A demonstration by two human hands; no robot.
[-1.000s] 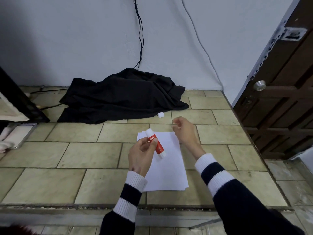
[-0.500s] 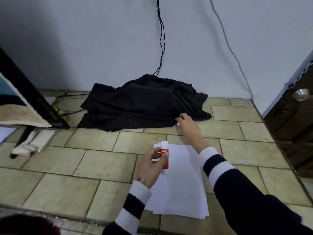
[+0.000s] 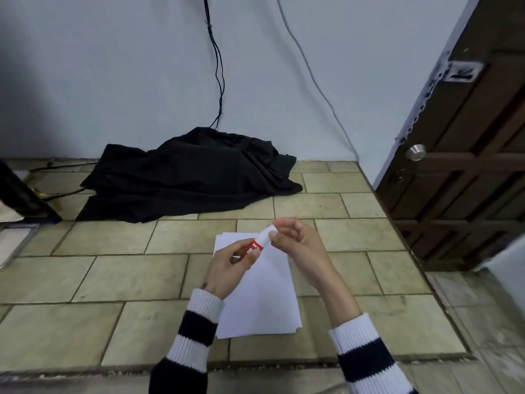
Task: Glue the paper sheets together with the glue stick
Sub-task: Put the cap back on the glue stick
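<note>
Only print in view is white lettering on the red label of the glue stick (image 3: 255,245), too blurred and partly covered by fingers to read; no other text, numbers or signs legible anywhere.

dim, even indoor light leaves the wall (image 3: 113,66) grey-blue with a soft shadow darkening its left side, while wide-angle distortion bends the door (image 3: 468,166) and the edges look slightly blurred.

matt paper sheets (image 3: 257,302); rough stone tiles (image 3: 113,280); black cloth (image 3: 187,177).
</note>
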